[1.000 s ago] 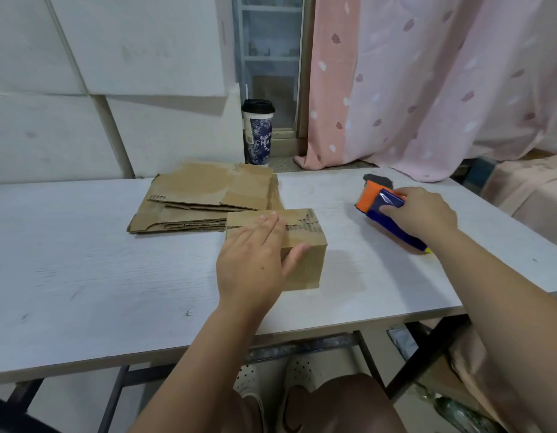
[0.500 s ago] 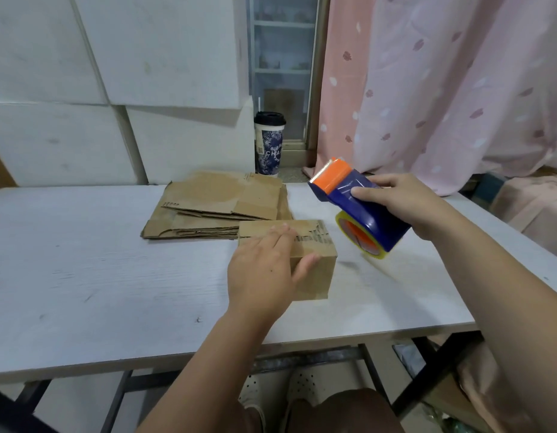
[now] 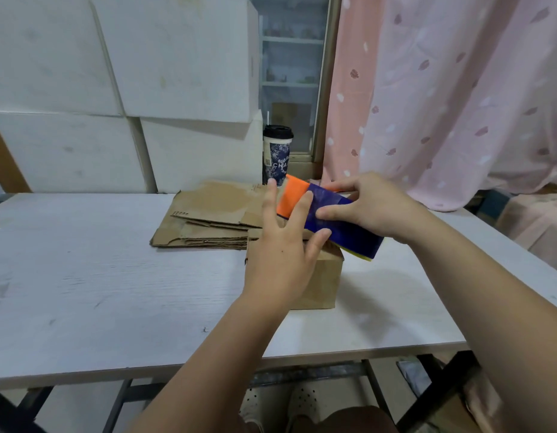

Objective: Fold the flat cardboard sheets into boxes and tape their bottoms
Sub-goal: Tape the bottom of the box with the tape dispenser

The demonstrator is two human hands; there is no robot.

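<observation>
Right hand (image 3: 374, 207) is bringing the tape dispenser (image 3: 333, 226) in to frame centre, grip clamped round it, over the box (image 3: 324, 282) on the counter (image 3: 114, 276). Left hand (image 3: 280, 260) is lifting off the box, fingers apart and straight, reaching for the dispenser's orange end, probably to start taping. Flat sheets (image 3: 214, 210) are waiting just behind.

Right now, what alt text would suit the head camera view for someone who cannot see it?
A person's right hand holds a blue and orange tape dispenser above a folded cardboard box, while the left hand touches its orange end with straight fingers. Flat cardboard sheets lie stacked behind on a table.
</observation>
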